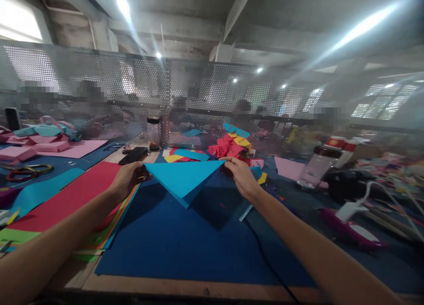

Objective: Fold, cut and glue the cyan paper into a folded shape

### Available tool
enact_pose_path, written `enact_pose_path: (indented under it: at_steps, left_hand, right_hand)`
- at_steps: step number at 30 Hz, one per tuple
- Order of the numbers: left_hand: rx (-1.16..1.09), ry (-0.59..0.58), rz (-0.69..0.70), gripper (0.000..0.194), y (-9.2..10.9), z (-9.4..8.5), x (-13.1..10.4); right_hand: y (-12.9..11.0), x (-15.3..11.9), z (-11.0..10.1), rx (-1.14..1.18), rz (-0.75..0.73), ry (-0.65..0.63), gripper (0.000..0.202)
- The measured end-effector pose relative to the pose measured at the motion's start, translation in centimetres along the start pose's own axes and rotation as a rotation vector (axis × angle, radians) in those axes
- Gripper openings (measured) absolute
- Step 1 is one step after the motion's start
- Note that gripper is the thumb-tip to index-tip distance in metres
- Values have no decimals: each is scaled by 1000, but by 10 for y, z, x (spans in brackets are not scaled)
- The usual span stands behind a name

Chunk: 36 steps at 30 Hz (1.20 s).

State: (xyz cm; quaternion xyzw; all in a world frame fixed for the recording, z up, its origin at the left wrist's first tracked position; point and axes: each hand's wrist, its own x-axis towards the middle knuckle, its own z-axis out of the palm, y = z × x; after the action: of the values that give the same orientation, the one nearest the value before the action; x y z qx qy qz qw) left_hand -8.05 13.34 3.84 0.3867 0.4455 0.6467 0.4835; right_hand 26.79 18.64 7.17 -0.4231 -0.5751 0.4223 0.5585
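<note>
A folded sheet of blue paper hangs point down just above the dark blue mat on the worktop, its long edge level and drawn straight between two bare hands. The left hand has its fingers closed on the upper left corner; the right hand pinches the upper right corner between thumb and fingers. Both arms reach in from the near side, and the paper throws a shadow on the mat.

Right behind the paper lie some flat blue and yellow pieces, and next to them rises a loose heap of red, yellow and blue cut shapes. A black phone rests just beyond the left hand, near a clear jar with a dark lid. Under the left forearm is a stack of coloured sheets, red on top, with scissors farther left, close to a pile of pink and light blue paper shapes.

Over on the right, a clear bottle leans near a purple and white object. A perforated metal screen stands behind it all.
</note>
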Motion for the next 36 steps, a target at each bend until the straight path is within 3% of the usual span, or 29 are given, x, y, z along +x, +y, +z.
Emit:
enact_pose_path:
  at_steps: [5,10,14,18,25,31,36]
  left_hand:
    - [37,-33,-60,17,3,-1,1]
    - [154,-98,-113,31,6,0,-1]
    - [282,-222,-154,42,6,3,-6]
    - [402,-352,-168,37,4,3,-8]
    - [562,-429,-165,44,9,0,-9]
    - [802,-420,-64,46,-1,-1,-5]
    - [1048,-322,173,27,-18,-2,2]
  right_hand:
    - [3,0,1,0,12,12,23]
    - [8,-1,2,-11,4,29,19]
    - [10,-2,2,-17,17,22,21]
    - [10,-3,1,-44,25,14,22]
    - [16,1,-3,-133,44,-30,27]
    - [23,9,-9,-348,37,-99,26]
    - [27,7,-5,-628,-59,-168,6]
